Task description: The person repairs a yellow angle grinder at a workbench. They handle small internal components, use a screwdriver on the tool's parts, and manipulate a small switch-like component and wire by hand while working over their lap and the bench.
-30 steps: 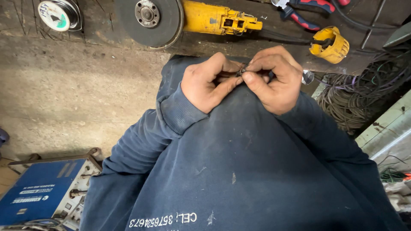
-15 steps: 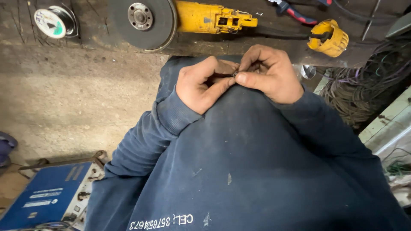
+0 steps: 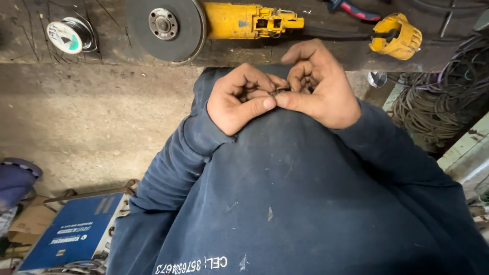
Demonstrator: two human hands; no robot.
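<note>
1. Head view, the hands: the left hand [image 3: 239,99] and the right hand [image 3: 316,86] meet above the person's lap, against the dark blue sweatshirt [image 3: 305,203]. Fingertips of both press together on a small dark metal part [image 3: 279,92], so each grip is clamped on that piece. The part sits right between the two thumbs and forefingers, mostly hidden; its exact shape cannot be told.

2. Head view, the desk edge: along the top runs a dark, scratched desk [image 3: 107,51]. On it lies a yellow angle grinder [image 3: 239,20] with its grey disc [image 3: 164,28] facing up, well beyond the hands. Left of the disc stands a small round spool [image 3: 69,35] with a white and green circular label on its top face. At the right lies a yellow cup-shaped cap [image 3: 400,35], and beside it the red-and-blue handles of pliers [image 3: 351,7] at the frame's top.

3. Head view, the floor and sides: the concrete floor [image 3: 86,117] spreads left of the knees. At lower left is a blue rectangular box [image 3: 71,234] carrying white label strips on its upper face, with brown cardboard [image 3: 30,221] just beside it. At the right hangs a bundle of dark wire coils [image 3: 438,102].

4. Head view, the clothing: a row of white printed characters runs across the sweatshirt's lower hem, upside down to the camera.
</note>
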